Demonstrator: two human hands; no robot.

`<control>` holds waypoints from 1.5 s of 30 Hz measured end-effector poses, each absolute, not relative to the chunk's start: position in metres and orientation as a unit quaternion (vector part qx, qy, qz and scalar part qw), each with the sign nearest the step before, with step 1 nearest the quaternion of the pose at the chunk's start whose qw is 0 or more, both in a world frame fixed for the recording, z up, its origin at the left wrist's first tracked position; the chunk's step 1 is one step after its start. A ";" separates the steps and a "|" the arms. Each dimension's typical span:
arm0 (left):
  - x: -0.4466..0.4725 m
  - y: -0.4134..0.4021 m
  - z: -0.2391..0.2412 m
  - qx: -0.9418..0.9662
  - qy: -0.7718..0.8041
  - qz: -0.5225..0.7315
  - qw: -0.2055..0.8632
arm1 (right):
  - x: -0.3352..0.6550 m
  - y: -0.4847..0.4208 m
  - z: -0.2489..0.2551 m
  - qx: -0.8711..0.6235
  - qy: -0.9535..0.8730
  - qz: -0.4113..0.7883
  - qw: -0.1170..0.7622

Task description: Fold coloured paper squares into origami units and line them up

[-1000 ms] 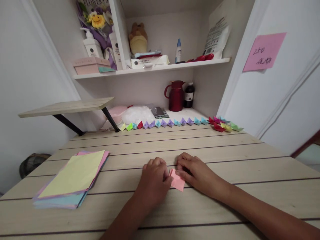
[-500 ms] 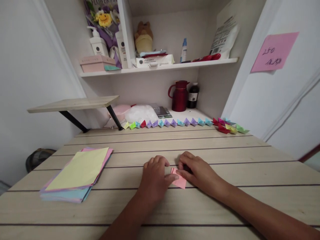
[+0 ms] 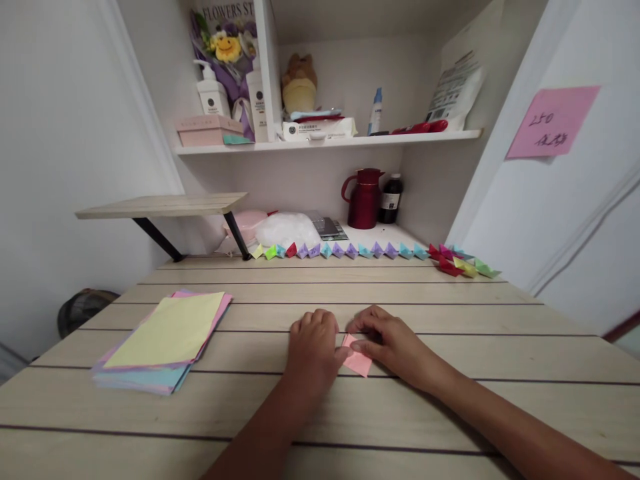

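Note:
A small folded pink paper (image 3: 358,364) lies on the wooden tabletop between my two hands. My left hand (image 3: 314,343) is curled on the table to its left, with the thumb pressing the paper's left edge. From the right, my right hand (image 3: 393,341) pinches the paper's upper part between thumb and bent fingers. The fingers partly cover the paper's top edge, so the fold there is hard to make out.
A stack of coloured paper sheets (image 3: 167,330) lies on the left. Small folded paper boats (image 3: 339,250) line the table's back edge, with more clustered at the right (image 3: 465,267). Behind stand a small raised shelf (image 3: 165,205), a red jug (image 3: 365,200) and a dark bottle (image 3: 391,200).
My right hand's fingers have moved slightly left over the paper's top, nearer my left hand. The left thumb has drawn back a little to the paper's edge. The camera view has shifted slightly.

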State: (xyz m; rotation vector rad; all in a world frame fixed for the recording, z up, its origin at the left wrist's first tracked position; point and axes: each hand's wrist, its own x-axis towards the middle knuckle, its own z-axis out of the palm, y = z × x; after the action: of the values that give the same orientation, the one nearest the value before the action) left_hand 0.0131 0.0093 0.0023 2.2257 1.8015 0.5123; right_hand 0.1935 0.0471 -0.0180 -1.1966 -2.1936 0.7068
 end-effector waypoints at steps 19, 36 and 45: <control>0.016 0.019 -0.017 0.707 0.606 0.309 0.192 | 0.195 0.048 -0.017 -0.383 -0.724 0.466 0.335; 0.029 0.022 -0.015 0.547 0.436 0.508 0.502 | 0.190 0.044 -0.004 -0.400 -0.573 0.547 0.461; 0.025 0.018 -0.009 0.521 0.482 0.498 0.498 | 0.192 0.040 -0.005 -0.386 -0.648 0.534 0.382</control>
State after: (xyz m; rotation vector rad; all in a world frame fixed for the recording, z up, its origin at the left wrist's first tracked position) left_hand 0.0250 0.0180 -0.0086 1.2606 1.1666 1.2059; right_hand 0.1924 0.0396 -0.0054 -0.9836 -1.6534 1.3613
